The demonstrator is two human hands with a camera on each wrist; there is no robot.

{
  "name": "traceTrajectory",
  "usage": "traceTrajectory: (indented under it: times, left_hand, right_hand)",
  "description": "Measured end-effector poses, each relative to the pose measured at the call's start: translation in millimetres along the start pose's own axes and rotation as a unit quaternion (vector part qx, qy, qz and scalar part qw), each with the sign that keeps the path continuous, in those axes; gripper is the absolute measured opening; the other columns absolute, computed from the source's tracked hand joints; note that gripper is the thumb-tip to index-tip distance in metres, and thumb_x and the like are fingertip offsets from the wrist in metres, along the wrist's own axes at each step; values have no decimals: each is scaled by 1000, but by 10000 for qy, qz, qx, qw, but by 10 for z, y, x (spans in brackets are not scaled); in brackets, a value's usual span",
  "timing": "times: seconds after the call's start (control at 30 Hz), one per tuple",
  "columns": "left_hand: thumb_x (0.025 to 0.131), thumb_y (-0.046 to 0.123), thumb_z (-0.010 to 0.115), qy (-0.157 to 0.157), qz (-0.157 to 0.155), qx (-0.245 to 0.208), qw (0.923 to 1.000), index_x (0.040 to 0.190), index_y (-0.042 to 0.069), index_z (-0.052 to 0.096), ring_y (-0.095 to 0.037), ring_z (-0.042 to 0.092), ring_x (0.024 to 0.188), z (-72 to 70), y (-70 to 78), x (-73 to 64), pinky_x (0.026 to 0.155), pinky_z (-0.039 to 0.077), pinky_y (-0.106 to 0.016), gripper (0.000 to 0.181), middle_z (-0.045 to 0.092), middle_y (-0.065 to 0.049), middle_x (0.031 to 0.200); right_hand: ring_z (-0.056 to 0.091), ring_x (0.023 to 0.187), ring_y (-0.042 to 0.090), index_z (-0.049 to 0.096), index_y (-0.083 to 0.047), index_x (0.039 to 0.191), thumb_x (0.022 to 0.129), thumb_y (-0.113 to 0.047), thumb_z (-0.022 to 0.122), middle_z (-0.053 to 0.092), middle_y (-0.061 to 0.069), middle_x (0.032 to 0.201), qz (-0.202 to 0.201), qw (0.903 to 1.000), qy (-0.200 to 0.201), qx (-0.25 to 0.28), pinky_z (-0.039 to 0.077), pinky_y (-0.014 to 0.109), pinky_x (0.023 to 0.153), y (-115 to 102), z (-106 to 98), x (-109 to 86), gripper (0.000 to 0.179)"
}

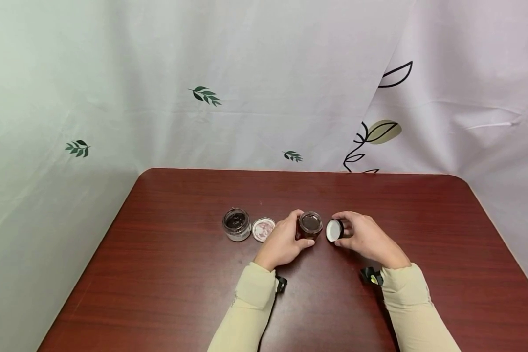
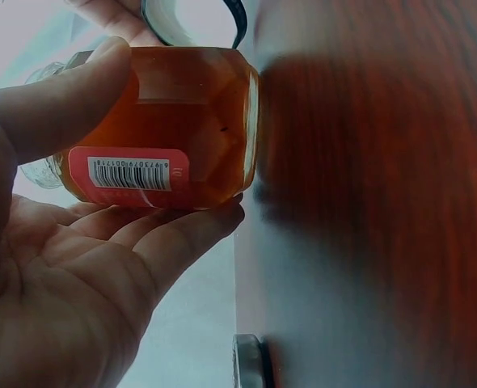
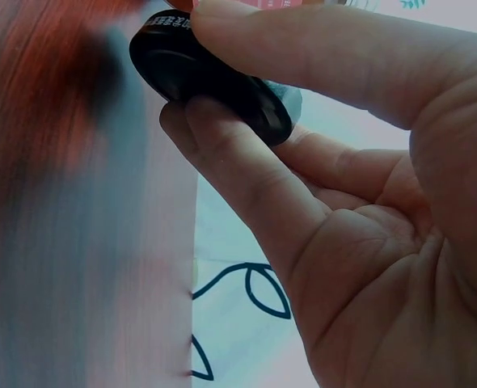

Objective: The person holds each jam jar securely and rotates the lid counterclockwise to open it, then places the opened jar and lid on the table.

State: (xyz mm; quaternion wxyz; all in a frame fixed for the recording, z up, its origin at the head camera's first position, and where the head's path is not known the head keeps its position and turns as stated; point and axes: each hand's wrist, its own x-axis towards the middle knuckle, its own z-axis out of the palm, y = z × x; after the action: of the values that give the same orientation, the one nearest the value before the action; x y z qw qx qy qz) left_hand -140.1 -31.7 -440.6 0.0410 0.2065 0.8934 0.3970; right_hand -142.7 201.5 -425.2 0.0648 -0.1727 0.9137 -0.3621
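Note:
My left hand point(image 1: 282, 243) grips a glass jar point(image 1: 310, 223) between thumb and fingers. In the left wrist view this jar point(image 2: 162, 121) has amber-brown contents, a red label with a barcode, and an uncovered clear neck. Just to its right, my right hand point(image 1: 369, 238) pinches a black lid point(image 3: 210, 77) by its edge. The lid is tilted on its side, its white inner face point(image 1: 333, 230) turned toward the jar.
Left of the left hand, a second open jar point(image 1: 236, 225) with dark contents stands on the reddish-brown table point(image 1: 167, 288). Between them lies a lid point(image 1: 263, 229) with its pale, stained inside up. A white curtain point(image 1: 255, 58) with leaf prints hangs behind.

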Motion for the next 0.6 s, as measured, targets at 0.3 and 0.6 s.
traceTrajectory:
  times: [0.3,0.6]
  left_hand:
    - [85,18,83,-36,-12,-26,10000,134,4,50,-15,60,89,1,-13,7,83,49,-32,60,67,-6,109]
    - [84,18,83,-62,-22,-89,9999,133,4,50,-15,59,85,-2,-20,1,80,48,-30,60,66,-5,105]
  right_hand:
    - [68,85,18,62,8,120,72,2,85,70,7,95,-20,10000,-45,-49,55,31,72,5,3,5,53]
    - [69,87,21,61,9,121,72,2,85,71,9,96,36,9999,-113,10,55,32,73,31,2,2,56]
